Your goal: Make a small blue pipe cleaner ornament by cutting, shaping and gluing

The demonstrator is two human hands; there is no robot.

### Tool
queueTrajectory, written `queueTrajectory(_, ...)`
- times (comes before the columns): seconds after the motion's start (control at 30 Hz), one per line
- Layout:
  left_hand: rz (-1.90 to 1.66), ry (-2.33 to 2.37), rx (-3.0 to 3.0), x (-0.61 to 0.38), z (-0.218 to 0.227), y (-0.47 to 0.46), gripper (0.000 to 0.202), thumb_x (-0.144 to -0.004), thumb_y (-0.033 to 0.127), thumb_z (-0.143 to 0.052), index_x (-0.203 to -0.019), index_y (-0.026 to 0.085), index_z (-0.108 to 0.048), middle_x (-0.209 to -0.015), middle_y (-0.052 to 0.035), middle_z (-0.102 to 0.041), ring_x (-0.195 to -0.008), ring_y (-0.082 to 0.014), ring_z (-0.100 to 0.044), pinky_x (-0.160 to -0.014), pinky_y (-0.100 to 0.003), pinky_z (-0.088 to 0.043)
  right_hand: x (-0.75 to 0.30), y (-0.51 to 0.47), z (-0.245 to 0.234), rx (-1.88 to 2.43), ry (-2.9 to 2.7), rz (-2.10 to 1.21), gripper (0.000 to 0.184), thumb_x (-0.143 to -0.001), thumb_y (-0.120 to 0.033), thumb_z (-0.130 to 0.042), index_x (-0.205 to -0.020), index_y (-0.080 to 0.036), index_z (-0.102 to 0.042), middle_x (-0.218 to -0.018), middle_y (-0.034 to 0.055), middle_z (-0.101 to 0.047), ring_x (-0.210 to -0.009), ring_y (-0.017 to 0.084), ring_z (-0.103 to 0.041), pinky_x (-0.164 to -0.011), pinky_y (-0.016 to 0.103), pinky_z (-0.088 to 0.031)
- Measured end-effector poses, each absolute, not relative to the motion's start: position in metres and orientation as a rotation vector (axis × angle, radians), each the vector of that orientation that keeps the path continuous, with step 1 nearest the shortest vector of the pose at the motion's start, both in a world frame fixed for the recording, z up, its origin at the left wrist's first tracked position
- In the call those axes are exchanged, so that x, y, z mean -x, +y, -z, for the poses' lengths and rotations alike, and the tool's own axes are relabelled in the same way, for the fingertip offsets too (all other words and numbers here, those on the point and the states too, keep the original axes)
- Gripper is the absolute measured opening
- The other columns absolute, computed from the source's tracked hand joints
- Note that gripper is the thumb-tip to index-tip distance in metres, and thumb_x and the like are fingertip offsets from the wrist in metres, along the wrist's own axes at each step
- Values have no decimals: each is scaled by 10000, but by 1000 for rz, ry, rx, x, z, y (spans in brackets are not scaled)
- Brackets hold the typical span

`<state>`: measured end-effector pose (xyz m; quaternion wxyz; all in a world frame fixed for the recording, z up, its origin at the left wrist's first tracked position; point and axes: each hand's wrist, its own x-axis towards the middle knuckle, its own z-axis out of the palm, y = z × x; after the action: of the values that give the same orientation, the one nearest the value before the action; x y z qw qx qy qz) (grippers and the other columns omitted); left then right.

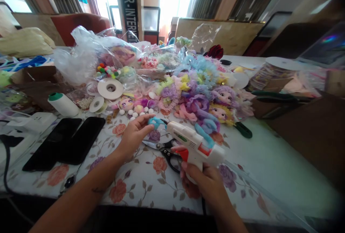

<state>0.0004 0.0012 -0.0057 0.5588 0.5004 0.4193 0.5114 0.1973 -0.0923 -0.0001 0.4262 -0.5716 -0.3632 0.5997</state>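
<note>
Right hand [207, 181] grips glue gun [195, 143], nozzle pointing left at blue piece [155, 121] pinched by left hand [134, 132].

Scissors [161, 147]: handles partly behind glue gun [194, 143] & right hand [206, 182]. Gun's nozzle tip hidden by blue piece [155, 121] in left hand [133, 134]. Sign [128, 7] cut off at top edge, its bottom letters behind plastic bag [81, 53]. Forearms run off bottom edge. Rt corners dark, blurred.

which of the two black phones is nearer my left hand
The right phone, whose top end lies closest to the left hand; the left phone lies beyond it, farther away.
</note>
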Motion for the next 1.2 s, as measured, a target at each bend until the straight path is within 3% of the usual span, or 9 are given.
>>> queueTrajectory(0.13,-1226,966,-1264,-1,3,-1,402,-809,294,-721,-1189,183,-651,-1125,-75,-721,-1031,-208,-661,-862,-301,-532,-197,-91,-1,1401,-941,-1477,405,-721,-540,-730,-922,-192,-675,-521,-33,-565,-358,96,-450,-305,183,-322)
queueTrajectory(0.33,-1254,947,-1312,-5,2,-3,418,-795,263,-731,-1197,194,-644,-1190,-72,-700,-1087,-215,-650,-900,-313,-544,-193,-94,-1,1451,-983,-1402,424,-721,-596,-714,-812,-188,-640,-501,-26,-557,-360,93,-440,-317,191,-315)
queueTrajectory(1.2,-1253,910,-1243,-7,1,-3,437,-752,156,-754,-1176,192,-653,-1039,-48,-723,-963,-175,-658,-809,-280,-548,-189,-93,-7,1545,-968,-1378,394,-729,-561,-687,-805,-183,-608,-487,-35,-554,-353,75,-425,-318,167,-313)
